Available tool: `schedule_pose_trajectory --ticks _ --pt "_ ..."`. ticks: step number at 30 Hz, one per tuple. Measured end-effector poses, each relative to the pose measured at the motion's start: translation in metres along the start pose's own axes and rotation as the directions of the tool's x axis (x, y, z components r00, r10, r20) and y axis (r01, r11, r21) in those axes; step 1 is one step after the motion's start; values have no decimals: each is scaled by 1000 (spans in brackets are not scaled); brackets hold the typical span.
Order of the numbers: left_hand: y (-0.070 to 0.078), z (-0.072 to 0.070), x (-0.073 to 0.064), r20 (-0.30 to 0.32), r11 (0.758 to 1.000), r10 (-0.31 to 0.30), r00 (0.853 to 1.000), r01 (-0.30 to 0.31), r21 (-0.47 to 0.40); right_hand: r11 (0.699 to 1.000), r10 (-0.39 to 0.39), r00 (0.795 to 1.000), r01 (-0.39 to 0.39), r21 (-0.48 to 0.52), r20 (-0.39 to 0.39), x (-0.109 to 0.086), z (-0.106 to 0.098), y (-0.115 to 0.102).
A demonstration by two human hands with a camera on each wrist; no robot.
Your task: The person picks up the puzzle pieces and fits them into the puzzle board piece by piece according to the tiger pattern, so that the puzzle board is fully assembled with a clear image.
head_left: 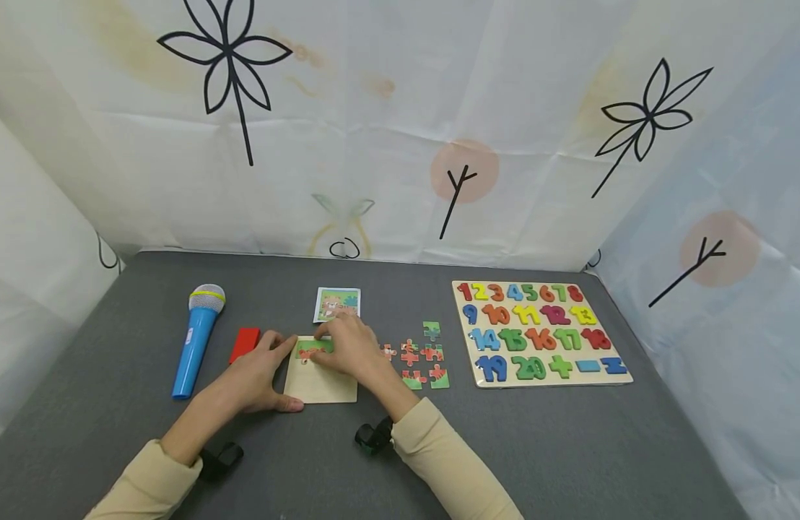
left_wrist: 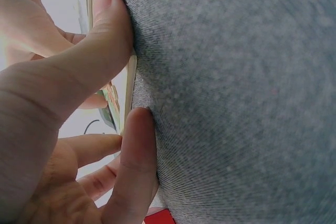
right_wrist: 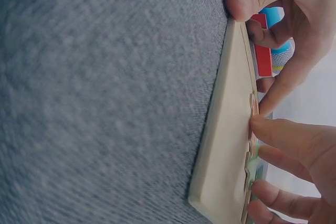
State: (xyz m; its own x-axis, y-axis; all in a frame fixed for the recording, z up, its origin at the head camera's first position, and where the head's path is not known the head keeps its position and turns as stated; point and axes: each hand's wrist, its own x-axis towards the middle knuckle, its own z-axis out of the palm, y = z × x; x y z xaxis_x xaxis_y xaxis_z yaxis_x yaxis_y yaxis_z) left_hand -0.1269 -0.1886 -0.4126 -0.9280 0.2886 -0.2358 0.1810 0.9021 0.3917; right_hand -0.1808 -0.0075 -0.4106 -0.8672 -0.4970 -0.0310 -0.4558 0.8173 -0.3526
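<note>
A square wooden puzzle board lies on the table, with joined jigsaw pieces along its far edge. My left hand holds the board's left side, thumb at the near corner and index finger at the far corner. Over the far part of the board, my right hand has thumb and fingertips on a puzzle piece, which they partly hide. Right of the board, loose jigsaw pieces lie in rough rows. A picture card of the puzzle lies behind the board, partly covered by the right hand.
A blue toy microphone lies at the left, and a red block sits by my left hand. To the right is a number board with colourful numerals. White printed curtains stand behind the grey table.
</note>
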Motion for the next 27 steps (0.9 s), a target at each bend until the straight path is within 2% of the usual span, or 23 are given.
schedule_pose_trajectory --ticks 9,17,27 --pt "0 1 0 5 1000 -10 1000 10 2 1000 17 1000 -17 -5 -5 -1 1 -1" --pt "0 0 0 7 1000 -23 1000 23 4 1000 -15 1000 15 -3 -23 -1 1 1" --pt "0 3 1 -2 1000 -16 1000 16 0 999 -10 1000 11 44 -24 -3 2 1"
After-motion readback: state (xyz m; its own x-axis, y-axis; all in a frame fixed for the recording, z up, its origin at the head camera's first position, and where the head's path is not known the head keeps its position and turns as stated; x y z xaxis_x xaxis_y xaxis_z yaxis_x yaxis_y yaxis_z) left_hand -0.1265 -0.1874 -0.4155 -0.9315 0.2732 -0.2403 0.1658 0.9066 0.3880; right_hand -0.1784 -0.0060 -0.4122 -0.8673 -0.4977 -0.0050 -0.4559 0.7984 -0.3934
